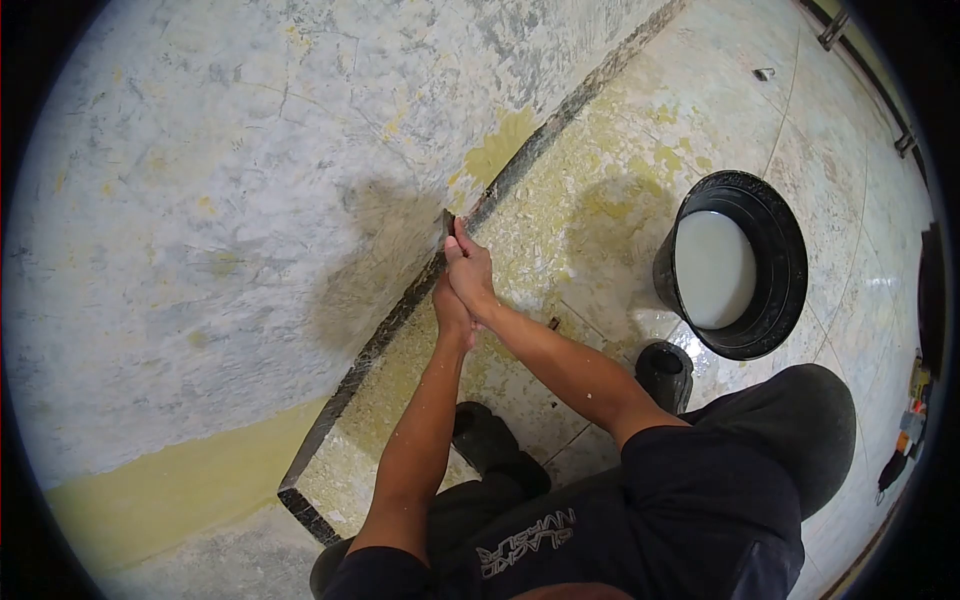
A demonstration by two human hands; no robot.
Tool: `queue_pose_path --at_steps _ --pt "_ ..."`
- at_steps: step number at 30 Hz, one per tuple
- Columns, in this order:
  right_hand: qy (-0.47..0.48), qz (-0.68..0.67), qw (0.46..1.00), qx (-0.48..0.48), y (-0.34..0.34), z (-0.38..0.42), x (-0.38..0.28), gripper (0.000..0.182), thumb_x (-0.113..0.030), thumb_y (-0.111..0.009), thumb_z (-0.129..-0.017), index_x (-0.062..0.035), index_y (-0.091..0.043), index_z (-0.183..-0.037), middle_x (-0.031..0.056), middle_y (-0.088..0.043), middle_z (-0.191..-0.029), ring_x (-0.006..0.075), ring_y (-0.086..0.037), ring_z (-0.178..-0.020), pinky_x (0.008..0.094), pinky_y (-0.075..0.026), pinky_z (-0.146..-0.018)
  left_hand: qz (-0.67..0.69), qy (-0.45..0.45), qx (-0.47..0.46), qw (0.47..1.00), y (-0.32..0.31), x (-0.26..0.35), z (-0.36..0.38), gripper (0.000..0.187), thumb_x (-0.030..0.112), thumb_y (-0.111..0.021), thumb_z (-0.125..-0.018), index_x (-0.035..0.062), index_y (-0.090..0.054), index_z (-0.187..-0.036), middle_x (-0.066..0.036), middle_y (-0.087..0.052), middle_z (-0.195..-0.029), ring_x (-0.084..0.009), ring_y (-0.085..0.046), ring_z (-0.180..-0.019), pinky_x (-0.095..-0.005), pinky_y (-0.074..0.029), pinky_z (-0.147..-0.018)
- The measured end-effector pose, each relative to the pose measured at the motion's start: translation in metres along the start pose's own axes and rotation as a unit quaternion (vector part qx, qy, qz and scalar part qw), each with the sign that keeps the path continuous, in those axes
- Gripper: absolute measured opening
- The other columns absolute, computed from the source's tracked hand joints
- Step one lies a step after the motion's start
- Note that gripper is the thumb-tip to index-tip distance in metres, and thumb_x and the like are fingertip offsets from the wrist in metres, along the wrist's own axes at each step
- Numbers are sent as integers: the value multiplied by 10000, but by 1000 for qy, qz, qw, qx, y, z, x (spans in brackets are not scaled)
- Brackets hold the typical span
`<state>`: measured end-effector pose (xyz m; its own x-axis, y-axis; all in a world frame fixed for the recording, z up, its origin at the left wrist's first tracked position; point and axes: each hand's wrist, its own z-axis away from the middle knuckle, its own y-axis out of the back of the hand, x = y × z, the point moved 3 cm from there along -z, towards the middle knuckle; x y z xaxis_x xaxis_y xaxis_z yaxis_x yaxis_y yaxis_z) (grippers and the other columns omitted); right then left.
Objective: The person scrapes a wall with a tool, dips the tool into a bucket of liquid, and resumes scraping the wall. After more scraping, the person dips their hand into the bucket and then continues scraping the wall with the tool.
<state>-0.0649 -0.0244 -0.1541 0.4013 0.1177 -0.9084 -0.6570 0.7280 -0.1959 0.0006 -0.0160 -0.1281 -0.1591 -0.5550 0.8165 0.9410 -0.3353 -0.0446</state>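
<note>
Both of our hands are clasped together around one scraper (447,224), low against the wall (230,200). Our right hand (470,272) is wrapped over the handle, and our left hand (450,312) is tucked just beneath it, gripping too. The dark blade of the scraper touches the wall just above the dark baseboard (400,310). Yellow paint flakes (560,215) cover the floor (850,270) beside the baseboard. A black bucket (775,260) holding white liquid stands on the floor to our right, near our knee (810,420). Our shoes (665,370) rest on the tiles below our forearms.
</note>
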Motion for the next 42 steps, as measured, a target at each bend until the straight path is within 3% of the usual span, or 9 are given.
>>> queue_pose_path --at_steps 1,4,12,18,25,27,33,38,42 --pt "-23 -16 1000 -5 -2 1 -3 491 -283 -496 -935 -68 -444 -1373 268 -613 -1153 333 -614 -1046 339 -437 -901 0 1 0 1000 3 2 -2 378 416 -402 -962 86 -583 -999 -25 -572 -747 -106 -495 -505 -271 -308 -368" --pt "-11 -36 998 41 -10 -6 -5 505 -281 -472 -943 -40 -416 -1384 264 -609 -1164 340 -610 -1043 341 -438 -894 -19 -5 20 1000 6 12 -12 384 420 -406 -954 79 -581 -980 -26 -564 -733 -106 -484 -486 -272 -289 -351" --pt "-38 -38 998 37 14 -19 -26 508 -282 -471 -943 -15 -423 -1374 242 -653 -1026 249 -603 -922 325 -445 -832 -25 14 -18 999 -19 13 -21 366 385 -387 -950 70 -559 -1021 -46 -583 -811 -118 -507 -537 -276 -326 -383" --pt "-9 -12 1000 7 7 -14 -13 500 -288 -475 -955 -23 -425 -1376 241 -637 -1126 248 -610 -977 318 -443 -850 49 9 30 998 -8 -5 -18 330 327 -390 -960 61 -563 -1053 -57 -590 -931 -156 -571 -785 -303 -441 -598" --pt "-13 -34 999 -5 10 -12 -12 496 -274 -474 -961 -38 -405 -1392 235 -610 -1194 233 -594 -1036 304 -424 -900 11 20 36 999 -14 0 -15 329 325 -414 -956 58 -565 -1073 -62 -591 -963 -161 -574 -825 -299 -452 -656" --pt "-10 -36 999 -9 10 -14 -12 498 -269 -476 -960 -37 -400 -1394 229 -612 -1195 225 -590 -1040 302 -423 -902 7 -49 54 997 -17 2 -14 328 331 -394 -957 65 -564 -1048 -55 -587 -892 -155 -568 -724 -299 -431 -549" --pt "-42 -35 998 -10 8 -11 -21 499 -244 -482 -954 -33 -396 -1398 220 -633 -1151 215 -584 -1003 298 -427 -883 2 21 5 1000 -11 7 -13 335 361 -358 -953 87 -551 -963 -36 -554 -749 -122 -469 -473 -286 -267 -331" --pt "-34 -51 998 8 8 -12 -23 507 -255 -484 -952 -31 -397 -1398 176 -639 -952 200 -545 -848 299 -435 -800 -4 27 -8 1000 -15 13 -11 342 377 -356 -953 92 -545 -963 -32 -549 -732 -116 -472 -472 -276 -253 -323" --pt "-36 -35 999 1 8 -15 -25 502 -245 -483 -949 -37 -400 -1398 192 -641 -962 203 -553 -853 300 -435 -796 -8 32 2 999 -17 20 -8 344 394 -367 -954 97 -540 -972 -27 -542 -705 -110 -456 -446 -271 -243 -316"
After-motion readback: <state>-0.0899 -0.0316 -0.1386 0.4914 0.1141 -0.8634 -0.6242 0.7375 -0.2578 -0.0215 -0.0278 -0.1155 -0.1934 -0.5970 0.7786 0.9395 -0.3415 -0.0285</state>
